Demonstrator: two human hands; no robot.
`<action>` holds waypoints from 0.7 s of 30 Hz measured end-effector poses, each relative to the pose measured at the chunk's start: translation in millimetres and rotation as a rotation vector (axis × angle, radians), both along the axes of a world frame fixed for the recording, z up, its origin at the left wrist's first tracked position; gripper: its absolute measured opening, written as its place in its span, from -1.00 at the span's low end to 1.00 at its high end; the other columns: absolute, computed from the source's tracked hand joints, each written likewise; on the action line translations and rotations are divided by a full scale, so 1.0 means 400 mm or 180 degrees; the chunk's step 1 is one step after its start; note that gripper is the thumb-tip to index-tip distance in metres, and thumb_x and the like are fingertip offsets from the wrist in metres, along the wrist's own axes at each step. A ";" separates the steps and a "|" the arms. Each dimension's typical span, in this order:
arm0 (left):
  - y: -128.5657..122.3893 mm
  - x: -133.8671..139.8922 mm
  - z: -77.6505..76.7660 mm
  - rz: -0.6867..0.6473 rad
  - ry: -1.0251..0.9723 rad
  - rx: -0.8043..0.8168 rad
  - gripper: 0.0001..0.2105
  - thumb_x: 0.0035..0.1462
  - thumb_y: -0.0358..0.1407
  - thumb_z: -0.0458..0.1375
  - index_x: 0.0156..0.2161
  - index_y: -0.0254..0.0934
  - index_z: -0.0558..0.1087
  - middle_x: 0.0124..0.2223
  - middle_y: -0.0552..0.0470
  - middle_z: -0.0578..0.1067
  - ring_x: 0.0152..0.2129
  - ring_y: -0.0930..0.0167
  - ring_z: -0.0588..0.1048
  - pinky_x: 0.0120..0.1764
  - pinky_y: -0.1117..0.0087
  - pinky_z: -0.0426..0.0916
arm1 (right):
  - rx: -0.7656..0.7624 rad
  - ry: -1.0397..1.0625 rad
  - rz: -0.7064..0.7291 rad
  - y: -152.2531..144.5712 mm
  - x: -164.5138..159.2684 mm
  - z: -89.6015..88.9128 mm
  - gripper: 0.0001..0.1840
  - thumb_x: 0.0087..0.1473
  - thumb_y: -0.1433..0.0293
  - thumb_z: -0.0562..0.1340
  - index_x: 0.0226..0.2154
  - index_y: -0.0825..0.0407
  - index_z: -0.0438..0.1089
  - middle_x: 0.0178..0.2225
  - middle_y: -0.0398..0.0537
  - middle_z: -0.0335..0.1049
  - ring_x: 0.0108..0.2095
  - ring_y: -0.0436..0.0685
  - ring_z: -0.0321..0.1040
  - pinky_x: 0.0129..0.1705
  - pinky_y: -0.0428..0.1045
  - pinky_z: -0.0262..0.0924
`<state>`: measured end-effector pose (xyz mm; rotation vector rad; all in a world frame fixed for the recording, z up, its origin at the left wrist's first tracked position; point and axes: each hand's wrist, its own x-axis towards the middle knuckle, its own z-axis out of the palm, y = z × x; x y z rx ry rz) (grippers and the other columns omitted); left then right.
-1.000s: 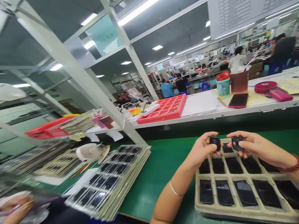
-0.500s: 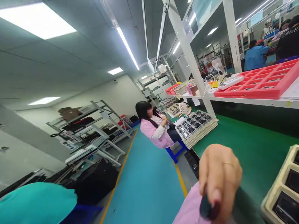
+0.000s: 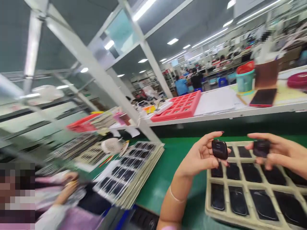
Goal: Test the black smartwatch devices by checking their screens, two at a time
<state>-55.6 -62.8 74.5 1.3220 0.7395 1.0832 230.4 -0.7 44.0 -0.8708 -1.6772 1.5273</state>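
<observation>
Both my hands are loaded, one part each. Left hand (image 3: 200, 158): gripping a black squarish piece (image 3: 219, 149), index finger along the top edge, thumb at the lower edge, broad dark face toward me. Right hand (image 3: 283, 151): gripping a second dark piece (image 3: 261, 148) between thumb and fingers; that one's blurred, can't read its detail. The two pieces are apart, hands not touching, both up over the far part of the beige tray (image 3: 208, 201).

Tray sits on the green bench (image 3: 165, 163), right in front of me. Nearest row has dark rounded-corner parts (image 3: 238, 200), one per compartment, more in the rows behind. Thin band (image 3: 176, 197) round my left wrist.

To the left on the same bench: stack of trays (image 3: 144, 177), top one filled with dark parts. Small fan (image 3: 111, 146) just beyond it. Co-worker's hands (image 3: 70, 188) further left, too blurred to tell what's in them.

White shelf (image 3: 216, 116) behind the bench, left to right: red compartment tray (image 3: 172, 117), papers (image 3: 213, 102), teal cup (image 3: 245, 83), phone (image 3: 263, 97) lying flat.
</observation>
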 end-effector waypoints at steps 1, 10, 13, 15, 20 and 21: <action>0.030 0.028 -0.011 0.0041 0.0047 -0.0042 -0.35 -0.14 -0.11 0.49 0.08 -0.25 0.49 -0.21 -0.12 0.60 -0.43 0.34 0.62 -0.46 0.52 0.39 | 0.0016 0.0002 -0.0021 0.006 0.022 0.001 -0.38 0.09 0.02 0.40 0.15 -0.15 0.43 -0.17 0.14 0.62 -0.42 0.24 0.49 -0.30 0.16 0.45; 0.114 0.157 -0.120 0.0395 0.0245 -0.0317 -0.58 -0.06 -0.24 0.41 -0.10 -0.31 0.44 -0.25 -0.02 0.57 -0.48 0.48 0.52 -0.47 0.53 0.28 | 0.0298 0.0086 -0.0021 0.008 -0.014 -0.010 -0.52 0.15 0.18 0.35 0.06 0.05 0.45 -0.21 0.02 0.57 -0.38 0.12 0.51 -0.37 0.01 0.44; 0.110 0.159 -0.121 0.0496 0.0117 -0.0251 -0.63 -0.06 -0.30 0.39 -0.14 -0.30 0.41 -0.30 0.01 0.56 -0.43 0.47 0.50 -0.35 0.47 0.39 | 0.0352 0.0034 0.0005 0.009 -0.008 -0.022 -0.53 0.16 0.24 0.33 0.09 0.06 0.43 -0.26 0.00 0.56 -0.38 0.13 0.52 -0.33 0.04 0.47; 0.110 0.161 -0.122 0.0541 0.0082 -0.0215 -0.63 -0.07 -0.34 0.38 -0.14 -0.30 0.41 -0.30 0.00 0.56 -0.37 0.44 0.50 -0.30 0.44 0.42 | 0.0397 0.0028 0.0021 0.012 -0.005 -0.033 -0.53 0.18 0.26 0.31 0.11 0.06 0.42 -0.29 -0.02 0.55 -0.38 0.14 0.52 -0.33 0.04 0.47; 0.111 0.162 -0.129 0.0626 0.0130 -0.0181 -0.64 -0.06 -0.38 0.35 -0.12 -0.30 0.40 -0.29 -0.01 0.56 -0.36 0.43 0.50 -0.28 0.42 0.42 | 0.0458 -0.0028 0.0014 0.014 -0.007 -0.043 -0.54 0.19 0.28 0.30 0.12 0.05 0.41 -0.34 -0.04 0.55 -0.38 0.16 0.54 -0.31 0.06 0.50; 0.111 0.160 -0.130 0.0645 0.0142 -0.0171 -0.64 -0.06 -0.38 0.35 -0.12 -0.30 0.40 -0.29 -0.01 0.56 -0.36 0.43 0.50 -0.28 0.42 0.42 | 0.0464 -0.0056 0.0016 0.013 -0.008 -0.042 -0.54 0.18 0.28 0.30 0.12 0.04 0.41 -0.32 -0.04 0.55 -0.38 0.16 0.54 -0.30 0.06 0.51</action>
